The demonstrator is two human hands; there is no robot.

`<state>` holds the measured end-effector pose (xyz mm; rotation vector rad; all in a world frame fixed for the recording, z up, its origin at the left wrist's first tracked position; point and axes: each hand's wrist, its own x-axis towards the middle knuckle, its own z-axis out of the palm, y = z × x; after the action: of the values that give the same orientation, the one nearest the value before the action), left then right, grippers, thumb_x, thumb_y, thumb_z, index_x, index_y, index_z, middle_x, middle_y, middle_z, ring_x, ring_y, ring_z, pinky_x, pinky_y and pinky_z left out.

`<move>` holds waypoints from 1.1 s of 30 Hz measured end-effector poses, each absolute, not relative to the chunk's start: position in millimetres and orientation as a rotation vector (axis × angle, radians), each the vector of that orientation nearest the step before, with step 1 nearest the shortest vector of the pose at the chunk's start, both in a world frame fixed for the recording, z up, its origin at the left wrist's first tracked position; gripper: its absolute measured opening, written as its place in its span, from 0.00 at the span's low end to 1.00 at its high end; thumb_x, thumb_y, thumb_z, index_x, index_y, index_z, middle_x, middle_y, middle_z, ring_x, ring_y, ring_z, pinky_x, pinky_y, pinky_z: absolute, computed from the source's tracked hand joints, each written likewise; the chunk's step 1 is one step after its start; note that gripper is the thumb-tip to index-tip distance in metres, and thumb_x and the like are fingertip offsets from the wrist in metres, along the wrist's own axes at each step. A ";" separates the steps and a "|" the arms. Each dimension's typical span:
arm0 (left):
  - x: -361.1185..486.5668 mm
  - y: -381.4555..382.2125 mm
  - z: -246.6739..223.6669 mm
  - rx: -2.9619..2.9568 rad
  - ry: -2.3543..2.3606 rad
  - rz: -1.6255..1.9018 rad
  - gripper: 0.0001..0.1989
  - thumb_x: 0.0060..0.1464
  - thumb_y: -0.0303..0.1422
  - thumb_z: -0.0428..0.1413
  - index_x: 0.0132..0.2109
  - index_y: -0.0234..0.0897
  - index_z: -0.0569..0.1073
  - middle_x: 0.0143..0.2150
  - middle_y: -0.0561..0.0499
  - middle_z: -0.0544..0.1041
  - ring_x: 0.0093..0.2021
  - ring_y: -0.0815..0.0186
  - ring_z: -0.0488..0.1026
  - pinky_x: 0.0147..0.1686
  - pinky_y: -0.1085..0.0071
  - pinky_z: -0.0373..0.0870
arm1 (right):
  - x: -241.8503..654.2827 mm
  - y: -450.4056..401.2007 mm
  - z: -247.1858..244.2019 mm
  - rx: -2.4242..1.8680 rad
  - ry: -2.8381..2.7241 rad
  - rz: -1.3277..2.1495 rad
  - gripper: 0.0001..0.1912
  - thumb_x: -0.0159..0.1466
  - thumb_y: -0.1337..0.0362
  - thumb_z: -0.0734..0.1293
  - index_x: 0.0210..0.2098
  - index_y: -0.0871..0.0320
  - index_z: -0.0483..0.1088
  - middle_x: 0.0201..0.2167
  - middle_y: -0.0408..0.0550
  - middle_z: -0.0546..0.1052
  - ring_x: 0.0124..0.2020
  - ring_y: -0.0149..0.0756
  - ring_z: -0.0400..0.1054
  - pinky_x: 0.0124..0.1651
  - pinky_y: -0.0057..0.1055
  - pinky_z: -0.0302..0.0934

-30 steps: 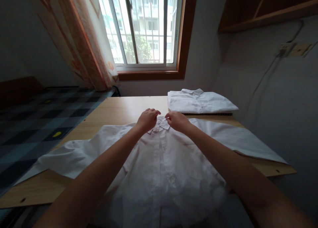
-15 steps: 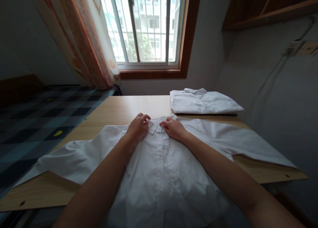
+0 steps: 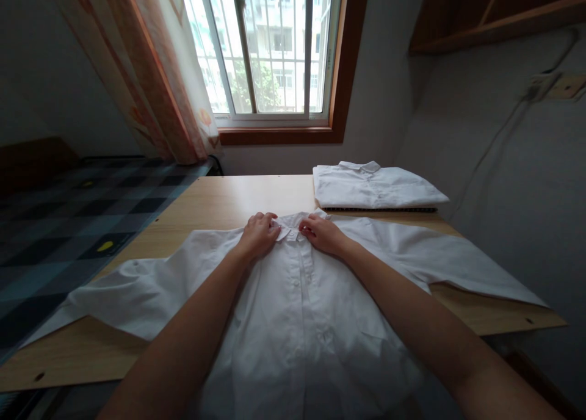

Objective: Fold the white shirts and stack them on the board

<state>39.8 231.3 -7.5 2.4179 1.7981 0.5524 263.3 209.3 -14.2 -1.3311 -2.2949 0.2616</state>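
A white button-up shirt (image 3: 279, 310) lies front up across the wooden table, its sleeves spread to both sides and its lower part hanging toward me. At the left side of its collar, my left hand (image 3: 260, 234) has its fingers closed on the collar edge. My right hand (image 3: 323, 232) pinches the collar's other side, thumb and fingers together. Between the two hands the collar (image 3: 291, 220) and its top button show; the parts under my fingers are hidden.
Folded white shirts (image 3: 378, 187) lie stacked at the table's (image 3: 247, 191) back right. To the left is a bed with a checked cover (image 3: 151, 191). A window (image 3: 274, 54) with a curtain (image 3: 155, 72) is behind, and a shelf (image 3: 499, 26) hangs upper right.
My left hand has come down onto the collar's left side, its fingers now lower and flatter. My right hand has shifted slightly to the right along the collar.
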 end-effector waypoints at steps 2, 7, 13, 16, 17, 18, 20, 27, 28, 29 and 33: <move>42.5 226.0 -2.8 2.427 1.827 0.511 0.24 0.59 0.42 0.55 0.59 0.37 0.72 0.49 0.41 0.74 0.54 0.51 0.69 0.58 0.56 0.64 | 264.6 210.1 -15.7 -1.299 -2.277 0.277 0.10 0.66 0.72 0.62 0.43 0.60 0.73 0.43 0.51 0.75 0.39 0.36 0.68 0.45 0.30 0.61; 51.5 213.2 12.8 2.667 1.736 0.424 0.16 0.58 0.34 0.56 0.52 0.43 0.78 0.51 0.42 0.74 0.53 0.49 0.69 0.54 0.56 0.66 | 270.0 212.0 -19.2 -1.247 -2.128 0.397 0.08 0.65 0.73 0.61 0.40 0.60 0.71 0.38 0.48 0.75 0.38 0.34 0.67 0.45 0.29 0.60; 63.2 209.8 4.4 2.628 1.446 0.458 0.14 0.59 0.30 0.52 0.48 0.41 0.79 0.43 0.46 0.75 0.40 0.61 0.74 0.47 0.65 0.70 | 266.8 209.9 -20.3 -1.276 -1.930 0.487 0.06 0.65 0.69 0.60 0.38 0.58 0.69 0.31 0.44 0.74 0.33 0.34 0.66 0.41 0.29 0.60; 62.6 214.1 -0.8 2.552 1.436 0.469 0.12 0.59 0.32 0.54 0.47 0.41 0.78 0.41 0.47 0.74 0.37 0.63 0.74 0.43 0.66 0.70 | 262.0 210.1 -19.4 -1.302 -1.818 0.470 0.06 0.65 0.69 0.60 0.38 0.57 0.68 0.31 0.44 0.73 0.33 0.34 0.66 0.40 0.29 0.60; 62.0 215.8 -1.5 2.534 1.432 0.476 0.11 0.58 0.33 0.54 0.46 0.41 0.78 0.40 0.48 0.74 0.36 0.63 0.73 0.42 0.66 0.70 | 260.1 210.4 -18.8 -1.308 -1.786 0.460 0.06 0.65 0.68 0.60 0.39 0.57 0.68 0.32 0.44 0.74 0.33 0.34 0.66 0.40 0.29 0.60; 61.6 217.4 -1.9 2.521 1.430 0.488 0.10 0.57 0.33 0.55 0.46 0.41 0.78 0.39 0.49 0.74 0.36 0.63 0.73 0.42 0.67 0.70 | 258.2 210.8 -18.1 -1.310 -1.764 0.445 0.06 0.65 0.68 0.60 0.39 0.57 0.68 0.32 0.45 0.74 0.34 0.35 0.67 0.40 0.29 0.60; 61.4 219.8 -2.3 2.493 1.436 0.524 0.10 0.56 0.34 0.56 0.45 0.41 0.77 0.37 0.51 0.74 0.35 0.63 0.73 0.41 0.67 0.70 | 254.2 211.4 -17.4 -1.310 -1.760 0.396 0.07 0.65 0.68 0.59 0.40 0.57 0.68 0.34 0.46 0.75 0.35 0.35 0.67 0.41 0.29 0.60; 65.2 220.4 -2.3 2.472 1.476 0.529 0.07 0.56 0.32 0.56 0.40 0.37 0.76 0.37 0.49 0.75 0.35 0.62 0.72 0.40 0.66 0.69 | 241.4 208.8 -23.4 -1.473 -1.974 0.306 0.09 0.66 0.70 0.60 0.41 0.57 0.71 0.42 0.51 0.78 0.43 0.39 0.70 0.45 0.32 0.61; 65.4 220.2 -2.0 2.479 1.480 0.516 0.07 0.56 0.32 0.56 0.39 0.37 0.77 0.38 0.48 0.74 0.35 0.62 0.73 0.40 0.66 0.69 | 240.4 208.2 -23.8 -1.488 -2.002 0.288 0.08 0.66 0.70 0.60 0.40 0.57 0.71 0.43 0.51 0.78 0.45 0.39 0.70 0.46 0.32 0.61; 65.5 220.1 -1.8 2.485 1.484 0.507 0.07 0.56 0.32 0.55 0.39 0.37 0.77 0.38 0.48 0.74 0.35 0.63 0.73 0.40 0.66 0.69 | 239.7 207.6 -23.8 -1.497 -2.021 0.270 0.08 0.67 0.70 0.60 0.40 0.56 0.71 0.44 0.52 0.78 0.46 0.40 0.70 0.47 0.32 0.61; 65.3 220.3 -2.4 2.502 1.494 0.510 0.07 0.56 0.33 0.56 0.38 0.38 0.78 0.38 0.48 0.75 0.37 0.62 0.73 0.42 0.66 0.70 | 239.1 205.8 -21.6 -1.515 -2.010 0.264 0.09 0.66 0.70 0.61 0.43 0.55 0.71 0.44 0.50 0.78 0.45 0.39 0.70 0.46 0.31 0.61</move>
<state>65.3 220.3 -2.4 2.5017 1.4941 0.5100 239.1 205.8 -21.6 -1.5146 -2.0098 0.2645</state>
